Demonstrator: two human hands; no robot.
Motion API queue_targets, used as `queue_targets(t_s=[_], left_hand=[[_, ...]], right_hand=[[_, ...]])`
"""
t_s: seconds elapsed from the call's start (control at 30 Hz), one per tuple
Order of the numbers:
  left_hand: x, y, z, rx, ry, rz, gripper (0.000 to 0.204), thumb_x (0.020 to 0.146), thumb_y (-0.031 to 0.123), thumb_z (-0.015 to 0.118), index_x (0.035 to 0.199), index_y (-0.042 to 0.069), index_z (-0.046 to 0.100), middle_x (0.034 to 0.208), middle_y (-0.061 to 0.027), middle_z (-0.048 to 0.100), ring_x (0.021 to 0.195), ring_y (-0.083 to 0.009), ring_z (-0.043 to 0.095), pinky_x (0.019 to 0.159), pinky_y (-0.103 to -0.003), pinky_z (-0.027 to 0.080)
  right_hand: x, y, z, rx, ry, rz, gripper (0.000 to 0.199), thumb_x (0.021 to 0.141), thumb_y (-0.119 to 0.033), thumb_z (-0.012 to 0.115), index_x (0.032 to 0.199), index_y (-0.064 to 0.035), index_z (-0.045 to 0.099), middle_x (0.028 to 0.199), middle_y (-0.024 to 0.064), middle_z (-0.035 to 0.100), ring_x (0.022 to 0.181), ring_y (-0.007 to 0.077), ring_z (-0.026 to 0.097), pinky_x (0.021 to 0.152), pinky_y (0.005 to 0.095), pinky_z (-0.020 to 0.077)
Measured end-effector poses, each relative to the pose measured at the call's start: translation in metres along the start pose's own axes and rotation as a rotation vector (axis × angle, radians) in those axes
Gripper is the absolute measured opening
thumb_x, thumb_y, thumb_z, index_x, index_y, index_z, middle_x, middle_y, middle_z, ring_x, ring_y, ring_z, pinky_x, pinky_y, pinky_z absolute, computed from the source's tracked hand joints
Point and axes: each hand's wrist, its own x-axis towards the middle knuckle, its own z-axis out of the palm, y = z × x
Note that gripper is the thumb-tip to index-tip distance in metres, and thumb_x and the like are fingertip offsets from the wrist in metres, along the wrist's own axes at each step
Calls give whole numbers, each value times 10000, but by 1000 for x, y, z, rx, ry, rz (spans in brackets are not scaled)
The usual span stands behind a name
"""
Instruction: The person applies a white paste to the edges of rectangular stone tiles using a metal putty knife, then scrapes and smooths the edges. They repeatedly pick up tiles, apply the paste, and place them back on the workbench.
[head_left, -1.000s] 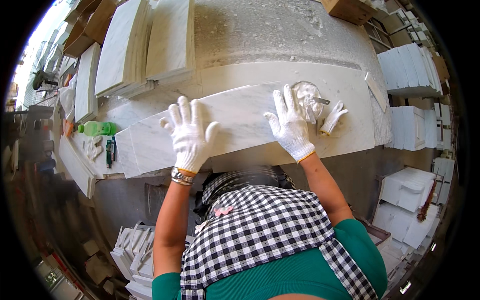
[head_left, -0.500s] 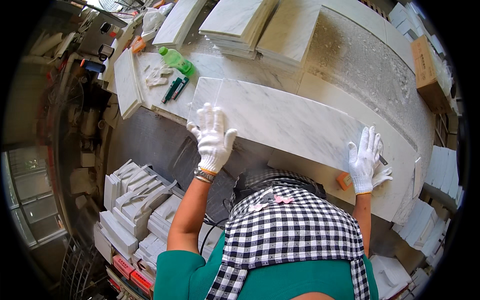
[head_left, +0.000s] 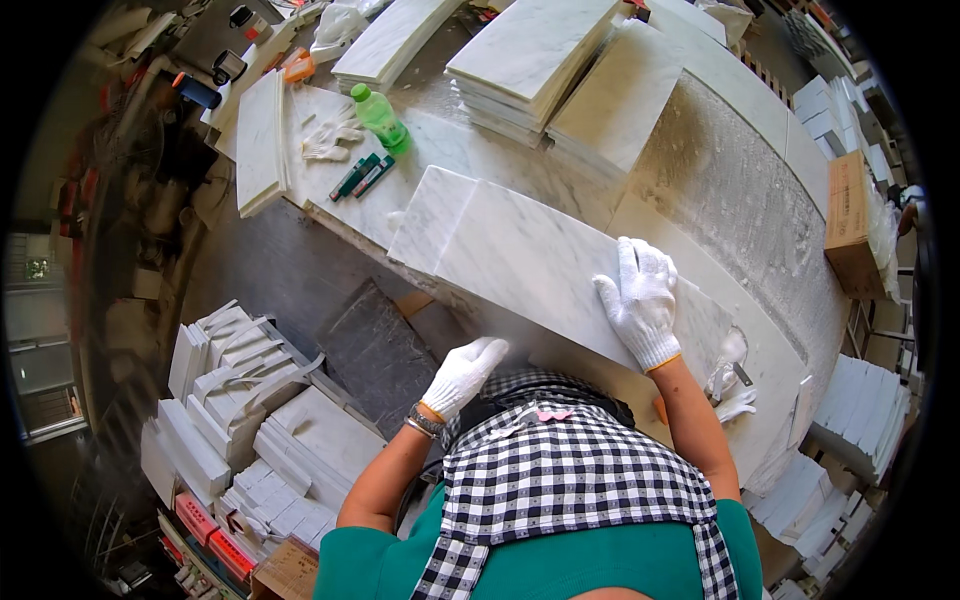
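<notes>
A long white marble slab (head_left: 520,260) lies slanted along the near edge of the dusty stone workbench (head_left: 720,190). My right hand (head_left: 640,300), in a white knit glove, rests flat on the slab's right part with its fingers spread. My left hand (head_left: 462,375), also gloved, is lower, at the slab's near edge around its middle, fingers held together. Whether it grips the edge or only touches it is hidden. My checked apron and green shirt fill the bottom of the view.
Stacks of marble slabs (head_left: 530,60) and a green bottle (head_left: 380,115) stand at the bench's far side, with loose gloves (head_left: 330,140) and two pens (head_left: 362,175). A cardboard box (head_left: 850,220) sits right. Piled tiles (head_left: 240,400) and a dark slab (head_left: 375,350) are below left.
My left hand has come off the slab's top and dropped to its near edge. My right hand has moved from the slab's right end onto its top face. The view has swung.
</notes>
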Motion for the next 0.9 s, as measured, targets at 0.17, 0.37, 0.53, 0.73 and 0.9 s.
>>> queue_targets(t_s=[0.17,0.37,0.53,0.73,0.9], left_hand=[[18,13,22,25,-267,-125,456,1059,397,555,1199,-3,725,1089,-76,751,954,-150,657,887,-294,512],[27,28,35,-292,-350,-208,510,1036,428,615,1150,-58,722,1047,-108,748,961,-130,644,866,-282,524],[28,19,41,-602,-338,-232,497,989,343,708,1253,-75,651,1128,-157,723,1050,-200,691,957,-313,545],[34,18,40,-618,-374,-193,467,967,288,743,1260,-59,634,1144,-176,716,986,-239,730,889,-349,589],[33,15,36,-548,-425,-179,385,993,333,704,1059,-44,744,988,-143,773,952,-202,735,863,-312,573]], right_hand=[[16,-17,1,76,64,-82,602,867,-359,739,1324,7,594,1274,170,583,1190,356,531,1040,488,396],[0,-18,-2,107,112,-100,615,811,-368,794,1290,-18,632,1251,158,597,1166,336,544,1002,490,412],[-16,-16,-10,184,63,-85,578,807,-284,808,1285,-4,644,1265,176,623,1177,356,565,1027,483,423],[-10,-11,-13,271,37,-72,514,820,-248,794,1263,-23,661,1229,141,650,1120,325,583,977,451,439],[-8,-7,-17,352,50,-53,482,849,-187,789,1280,-18,654,1208,146,666,1114,323,605,977,449,452]])
